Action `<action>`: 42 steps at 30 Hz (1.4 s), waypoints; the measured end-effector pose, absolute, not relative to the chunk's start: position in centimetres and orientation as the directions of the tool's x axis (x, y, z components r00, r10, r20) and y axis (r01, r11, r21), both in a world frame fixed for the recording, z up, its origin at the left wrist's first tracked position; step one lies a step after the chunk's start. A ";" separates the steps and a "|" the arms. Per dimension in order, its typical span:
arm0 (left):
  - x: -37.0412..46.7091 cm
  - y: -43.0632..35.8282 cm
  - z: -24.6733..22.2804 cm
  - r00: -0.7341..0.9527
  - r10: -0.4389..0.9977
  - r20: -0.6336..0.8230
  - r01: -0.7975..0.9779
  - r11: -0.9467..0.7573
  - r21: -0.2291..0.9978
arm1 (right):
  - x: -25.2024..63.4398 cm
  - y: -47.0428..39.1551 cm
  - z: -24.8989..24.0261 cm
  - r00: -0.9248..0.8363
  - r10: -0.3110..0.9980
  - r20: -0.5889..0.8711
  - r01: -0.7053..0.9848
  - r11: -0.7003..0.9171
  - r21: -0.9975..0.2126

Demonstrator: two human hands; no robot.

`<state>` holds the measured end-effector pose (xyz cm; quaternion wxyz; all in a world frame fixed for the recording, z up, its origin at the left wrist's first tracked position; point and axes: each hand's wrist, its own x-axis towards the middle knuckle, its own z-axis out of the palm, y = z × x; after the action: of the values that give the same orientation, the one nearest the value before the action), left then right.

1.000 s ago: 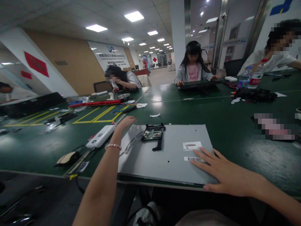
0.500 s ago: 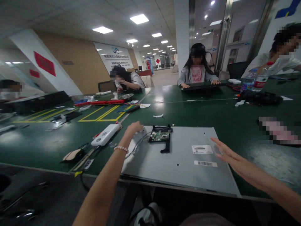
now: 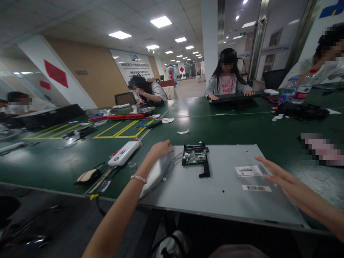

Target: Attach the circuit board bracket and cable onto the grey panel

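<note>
In the head view, a flat grey panel (image 3: 188, 193) lies on the green bench (image 3: 228, 132), its near side along the bench's near edge and its far side well short of the bench's far edge. A circuit board (image 3: 195, 156) in a black frame sits on the panel close to its far edge, left of the middle, with grey cables (image 3: 174, 160) trailing leftward from it. Two white labels (image 3: 248, 171) are stuck near the right edge.

The left hand (image 3: 160, 148) is at the panel's far left corner, fingers curled; whether they pinch the rim or only rest there, I cannot tell. The right hand (image 3: 281, 181) is by the right edge with its fingers straight out, mostly together, the lowest one a little apart. They grip nothing, and contact with the panel is unclear.

To handle the panel well, I would keep the palms to the rims, support both sides evenly, and keep pressure off the exposed board. The cables look loose enough to snag on the left wrist, so they are best kept inward of it. With the near side so close to the bench's edge, any shift should go away from that edge.
</note>
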<state>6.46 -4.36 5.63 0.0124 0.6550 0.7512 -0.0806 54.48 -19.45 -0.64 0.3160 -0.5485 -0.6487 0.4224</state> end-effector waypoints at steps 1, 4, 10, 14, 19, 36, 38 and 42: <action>6.9 -4.7 5.6 -0.123 0.985 -0.119 0.985 0.107 -0.133 | 54.9 -19.3 -0.9 -0.199 0.979 -0.043 0.475 0.058 -0.878; 8.2 -6.1 5.3 -0.061 0.991 -0.120 0.980 0.037 -0.194 | 56.2 -19.3 -1.9 -0.255 0.966 0.040 0.601 0.191 -0.776; 10.7 -9.3 4.5 0.007 0.997 -0.079 0.981 -0.022 -0.192 | 55.6 -23.0 -3.5 -0.443 0.823 0.357 0.823 0.531 -0.201; 11.5 -10.3 4.4 -0.019 0.997 -0.068 0.986 0.008 -0.166 | 51.7 -26.6 -3.9 -0.732 0.521 0.440 0.619 0.778 0.108; 11.4 -10.9 4.3 -0.028 0.998 -0.054 0.991 0.021 -0.131 | 49.0 -27.7 -4.8 -0.719 0.503 0.480 0.661 0.708 0.249; 16.7 -4.3 4.7 0.583 0.812 -0.033 0.795 -0.561 0.230 | 49.7 -28.0 -4.0 -0.753 0.423 0.504 0.621 0.709 0.333; 16.9 -3.2 4.4 0.590 0.803 -0.082 0.789 -0.553 0.268 | 49.6 -27.9 -3.8 -0.755 0.416 0.507 0.621 0.703 0.346; 16.8 -2.6 4.3 0.570 0.806 -0.162 0.804 -0.506 0.311 | 49.4 -27.9 -3.7 -0.745 0.425 0.513 0.631 0.698 0.338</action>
<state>16.76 -2.56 4.32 0.1782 0.8678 0.4639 0.0020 49.44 -27.90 -3.75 0.2024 -0.2938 -0.8989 -0.2542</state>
